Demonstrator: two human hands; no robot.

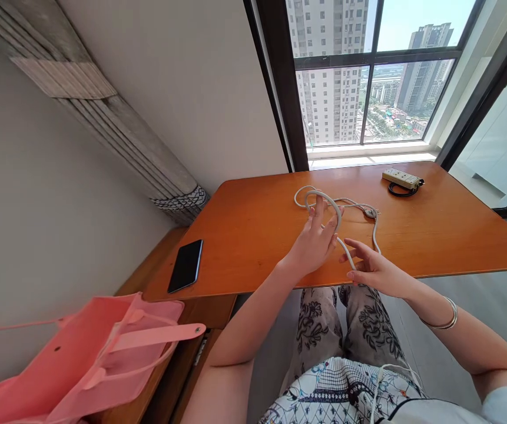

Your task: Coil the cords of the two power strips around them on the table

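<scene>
A white cable (345, 253) is looped around the fingers of my left hand (315, 244), which is raised over the front half of the table. From that loop, a stretch of the cable runs down to my right hand (377, 271), where it passes between thumb and fingers near the table's front edge. The rest of the cable lies in loose curves behind and to the right of my hands. A small plug-like end (370, 213) rests there on the tabletop. The undersides of my left fingers are partly hidden.
The orange-brown table (244, 235) holds a black phone (185, 266) at the left. A power strip (402, 178) with a coiled black cord sits at the back right. An open pink bag (116, 353) stands left of the table. Behind is a window (370, 59).
</scene>
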